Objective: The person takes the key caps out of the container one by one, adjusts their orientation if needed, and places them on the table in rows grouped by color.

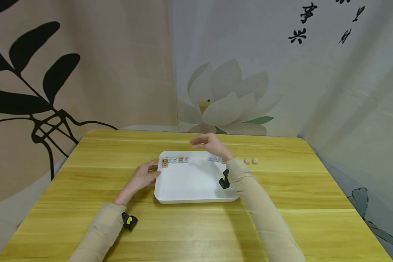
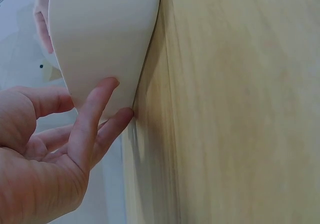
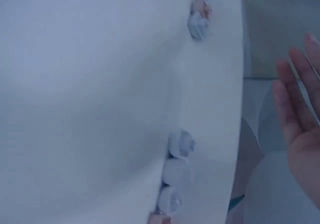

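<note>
- Head view, nearest: beige sleeves [image 1: 96, 229], in from left and right, with a black wrist camera [image 1: 129, 221] at each cuff.
- Underneath, a yellow wood-grain table [image 1: 196, 233].
- At the tray's left side, the left hand [image 1: 143, 175]; in the left wrist view, fingers apart and slightly bent, tips touching the outer wall, from near the rim down to near the base.
- Flat on the table, between the sleeves, a white tray [image 1: 190, 185] with rounded corners and a low rim.
- Inside, by the far left corner, the first tiles [image 1: 175, 160]: a row of five, white and orange mixed, plus one orange in front of the leftmost.
- After a gap, along the same far edge, a second row [image 1: 215, 159]: three white, then one orange, partly behind the right sleeve; blurred in the right wrist view, markings unreadable.
- On the table, right of the tray, two loose tiles [image 1: 255, 161], side by side, slightly apart.
- Raised around the tray's far edge, the right hand [image 1: 212, 145]; fingers extended, slightly apart, away from the tiles.
- Farthest, a curtain [image 1: 144, 72] with black leaves, a pale lotus and dark characters.
</note>
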`<state>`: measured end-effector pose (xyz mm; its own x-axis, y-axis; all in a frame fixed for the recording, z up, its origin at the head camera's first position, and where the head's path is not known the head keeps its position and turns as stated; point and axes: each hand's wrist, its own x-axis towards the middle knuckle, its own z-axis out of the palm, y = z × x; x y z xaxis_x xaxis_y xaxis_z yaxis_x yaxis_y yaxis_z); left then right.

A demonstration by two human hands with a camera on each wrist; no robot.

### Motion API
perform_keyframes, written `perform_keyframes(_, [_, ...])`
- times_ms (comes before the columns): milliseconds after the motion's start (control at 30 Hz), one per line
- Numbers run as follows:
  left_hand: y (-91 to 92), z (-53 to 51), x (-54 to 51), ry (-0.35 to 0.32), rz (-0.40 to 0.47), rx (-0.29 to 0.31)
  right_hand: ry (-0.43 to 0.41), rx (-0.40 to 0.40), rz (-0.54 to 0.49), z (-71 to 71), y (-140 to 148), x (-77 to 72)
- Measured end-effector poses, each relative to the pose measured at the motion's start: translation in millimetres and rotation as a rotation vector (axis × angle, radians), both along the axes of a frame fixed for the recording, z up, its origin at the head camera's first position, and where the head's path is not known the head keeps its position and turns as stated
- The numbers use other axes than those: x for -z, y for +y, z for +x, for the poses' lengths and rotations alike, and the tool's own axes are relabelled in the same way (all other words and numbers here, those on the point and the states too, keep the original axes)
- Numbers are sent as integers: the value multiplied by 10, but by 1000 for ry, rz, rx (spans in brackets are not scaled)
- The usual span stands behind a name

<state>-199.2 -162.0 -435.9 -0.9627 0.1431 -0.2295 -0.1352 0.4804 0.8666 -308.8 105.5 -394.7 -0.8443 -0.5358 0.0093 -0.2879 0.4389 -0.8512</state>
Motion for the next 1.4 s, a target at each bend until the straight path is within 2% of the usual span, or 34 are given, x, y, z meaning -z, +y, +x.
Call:
perform_keyframes(333, [10,-7,0,-7,8,4,-36,-115,119,40,-257,253])
perform_keyframes(533, [8,-2,-12,-2,6,8,61,-159,182,61,-377,357])
perform_keyframes(767, [17,-1,-21,-7,18,10,153,-128,227,100,-473,411])
perform_keyframes(1000, [15,3,-22,-3,10,7,250,-141,271,145,-497,407])
perform_keyframes(1233, [10,4,-20,10,19,9,265,-136,327,159,-523,435])
perform_keyframes(1400, [8,4,-12,8,25,12,288,-135,318,174,-539,440])
